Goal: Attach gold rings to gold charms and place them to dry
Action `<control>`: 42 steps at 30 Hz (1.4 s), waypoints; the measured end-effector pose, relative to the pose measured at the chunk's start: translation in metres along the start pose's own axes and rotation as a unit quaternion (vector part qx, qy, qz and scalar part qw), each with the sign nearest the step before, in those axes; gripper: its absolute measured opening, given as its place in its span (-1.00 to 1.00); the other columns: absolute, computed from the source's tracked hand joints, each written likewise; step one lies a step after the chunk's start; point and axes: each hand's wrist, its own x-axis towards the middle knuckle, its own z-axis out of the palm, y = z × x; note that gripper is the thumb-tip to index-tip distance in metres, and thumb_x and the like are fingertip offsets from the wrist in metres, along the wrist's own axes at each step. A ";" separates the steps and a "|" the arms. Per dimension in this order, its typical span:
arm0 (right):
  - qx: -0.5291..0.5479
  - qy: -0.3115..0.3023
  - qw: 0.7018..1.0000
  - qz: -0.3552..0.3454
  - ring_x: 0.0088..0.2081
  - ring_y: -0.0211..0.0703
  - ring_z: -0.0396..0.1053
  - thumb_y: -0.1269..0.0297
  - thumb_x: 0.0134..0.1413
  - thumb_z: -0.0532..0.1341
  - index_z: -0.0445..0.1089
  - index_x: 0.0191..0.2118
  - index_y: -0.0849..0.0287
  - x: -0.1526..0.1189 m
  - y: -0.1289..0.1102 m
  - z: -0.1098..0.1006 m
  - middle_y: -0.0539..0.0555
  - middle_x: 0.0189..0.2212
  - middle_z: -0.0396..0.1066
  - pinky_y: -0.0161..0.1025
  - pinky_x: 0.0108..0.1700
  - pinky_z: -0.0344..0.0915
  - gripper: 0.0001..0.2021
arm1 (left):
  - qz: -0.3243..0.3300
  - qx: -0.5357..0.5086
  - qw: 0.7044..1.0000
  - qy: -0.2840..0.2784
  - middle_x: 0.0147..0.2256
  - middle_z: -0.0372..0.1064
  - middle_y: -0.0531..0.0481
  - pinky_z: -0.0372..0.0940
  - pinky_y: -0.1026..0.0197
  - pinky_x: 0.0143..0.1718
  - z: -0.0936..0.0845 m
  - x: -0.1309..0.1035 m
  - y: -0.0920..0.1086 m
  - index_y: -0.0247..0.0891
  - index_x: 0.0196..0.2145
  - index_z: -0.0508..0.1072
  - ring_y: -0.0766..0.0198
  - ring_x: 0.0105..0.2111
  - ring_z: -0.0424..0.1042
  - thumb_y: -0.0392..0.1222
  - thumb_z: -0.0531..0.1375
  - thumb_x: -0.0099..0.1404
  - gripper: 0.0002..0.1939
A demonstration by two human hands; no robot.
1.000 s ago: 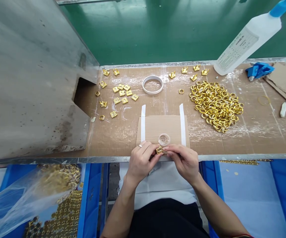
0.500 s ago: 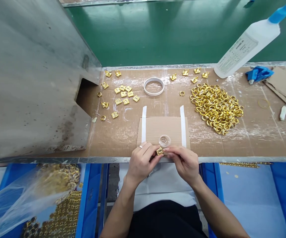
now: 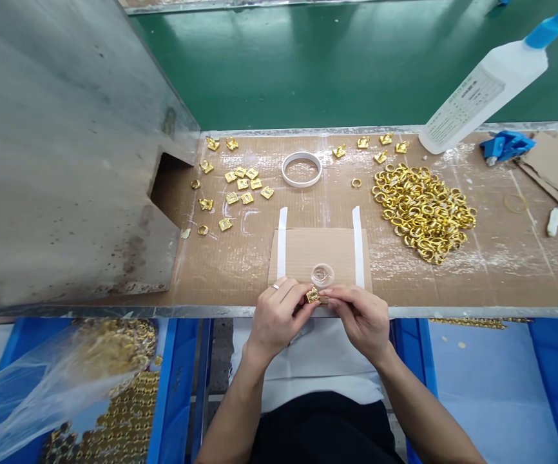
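Between the thumb and fingers of my left hand [image 3: 276, 319] is a small square gold-coloured piece [image 3: 312, 294], held at the bench's front edge. My right hand [image 3: 365, 319] pinches a thin stick-like tool [image 3: 326, 298], whose tip meets or nearly meets the piece's right side. Just beyond the fingertips, a small clear round dish [image 3: 322, 275] sits on a cardboard pad [image 3: 315, 248] held by two white tape strips. Similar square gold pieces [image 3: 243, 184] lie to the left, and a heap of gold rings [image 3: 424, 212] lies to the right.
A metal housing [image 3: 66, 154] stands on the left. Behind the pad lies a white tape roll [image 3: 302, 184]. A bottle with a blue nozzle [image 3: 484, 96] leans at the back right, near a blue crumpled item [image 3: 507, 145]. Blue trays [image 3: 175, 380] sit below the bench on both sides.
Both hands keep nearly the same pose with the gold piece and thin tool. The whole view shifts very slightly; nothing on the bench has visibly moved.
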 end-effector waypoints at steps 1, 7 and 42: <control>0.000 0.003 1.000 -0.001 -0.25 -0.11 0.65 0.50 0.29 0.23 0.54 -0.14 0.06 0.000 0.000 0.000 0.04 -0.31 0.66 -0.27 -0.18 0.60 -0.80 | 0.001 0.001 1.000 0.001 -0.46 0.43 0.00 0.30 0.20 -0.42 0.000 0.000 0.000 -0.28 -0.17 0.47 0.21 -0.44 0.43 -0.10 0.12 0.51 -0.79; -0.007 0.016 1.000 -0.011 -0.27 -0.08 0.65 0.46 0.30 0.25 0.54 -0.16 0.09 -0.001 0.001 0.001 0.07 -0.33 0.66 -0.25 -0.20 0.60 -0.85 | 0.000 -0.002 1.000 0.002 -0.48 0.42 0.01 0.27 0.22 -0.43 0.000 0.001 0.001 -0.30 -0.17 0.49 0.22 -0.45 0.41 -0.11 0.14 0.50 -0.78; -0.098 0.063 0.993 -0.031 -0.30 -0.12 0.50 0.47 0.31 0.23 0.53 -0.22 0.07 0.028 0.004 0.002 0.07 -0.32 0.48 -0.22 -0.27 0.48 -0.84 | -0.053 -0.113 0.991 0.039 -0.43 0.49 0.02 0.34 0.26 -0.42 -0.006 -0.004 -0.003 -0.27 -0.08 0.49 0.32 -0.49 0.41 -0.19 0.22 0.45 -0.85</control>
